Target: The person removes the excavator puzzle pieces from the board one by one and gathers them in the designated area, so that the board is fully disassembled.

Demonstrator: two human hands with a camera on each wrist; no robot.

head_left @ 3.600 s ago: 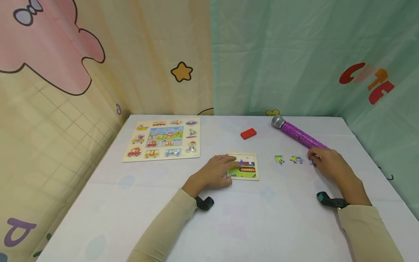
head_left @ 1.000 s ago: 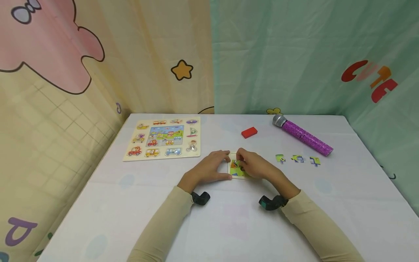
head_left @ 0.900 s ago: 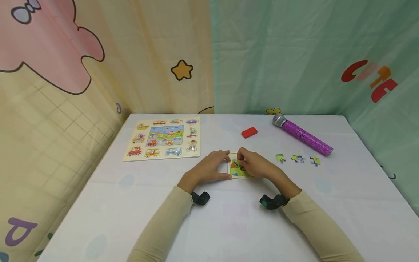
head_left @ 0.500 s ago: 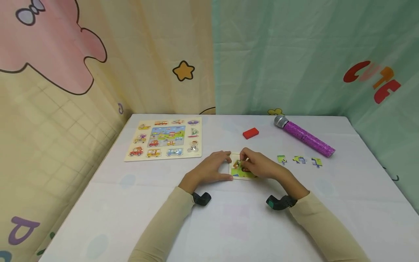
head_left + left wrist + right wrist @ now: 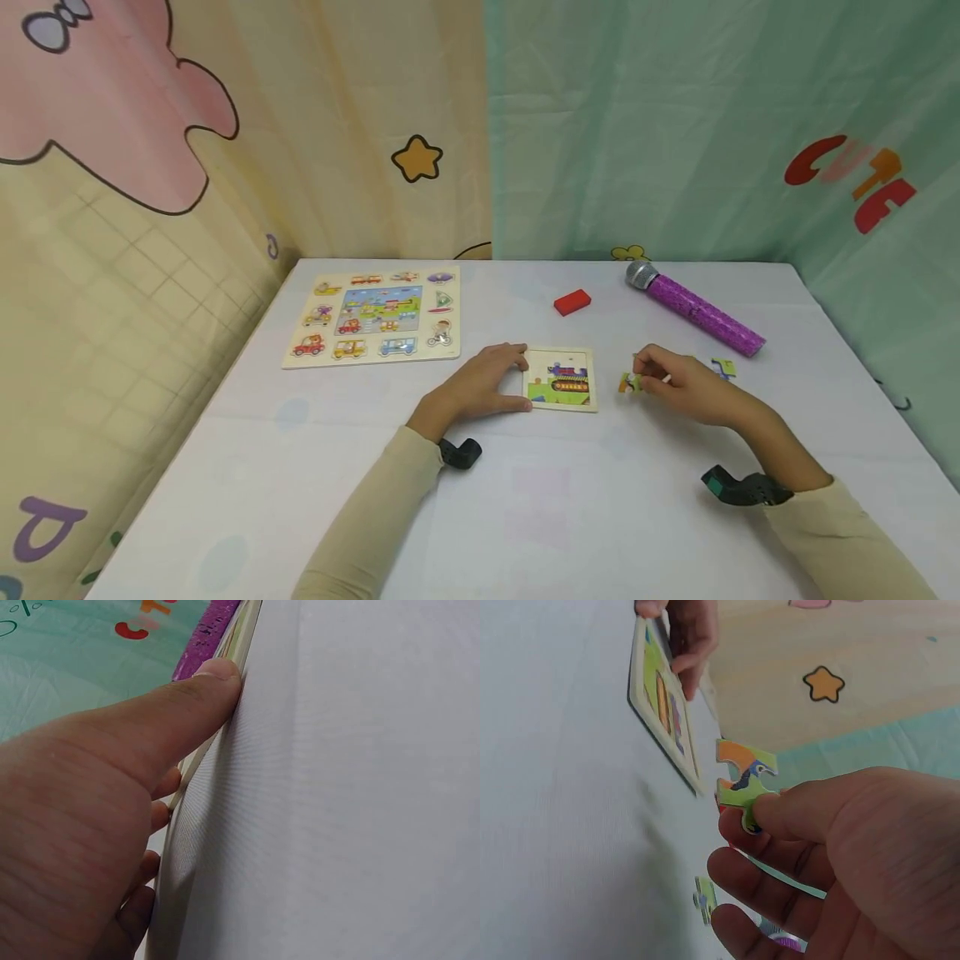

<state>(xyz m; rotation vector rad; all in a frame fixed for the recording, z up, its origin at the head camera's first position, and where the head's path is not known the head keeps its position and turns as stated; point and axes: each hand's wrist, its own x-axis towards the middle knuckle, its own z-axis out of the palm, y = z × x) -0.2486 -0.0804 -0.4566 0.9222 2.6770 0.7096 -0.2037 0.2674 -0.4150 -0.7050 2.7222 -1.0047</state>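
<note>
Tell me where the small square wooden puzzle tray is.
In the head view, the tray lies just right of centre on the white table, its left side held by the left hand, nearer the camera than the red rectangular block.

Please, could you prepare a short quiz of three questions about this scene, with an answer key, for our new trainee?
1. Which hand pinches the flat green-and-orange jigsaw piece?
2. True or false: in the head view, the glittery purple microphone with a silver head lies to the left of the rectangular red block.
3. Complete: in the head view, the person's left hand touches the ____ side of the small square puzzle with a pale frame.

Key:
1. The right hand.
2. False; it lies to the right.
3. Left.
</note>
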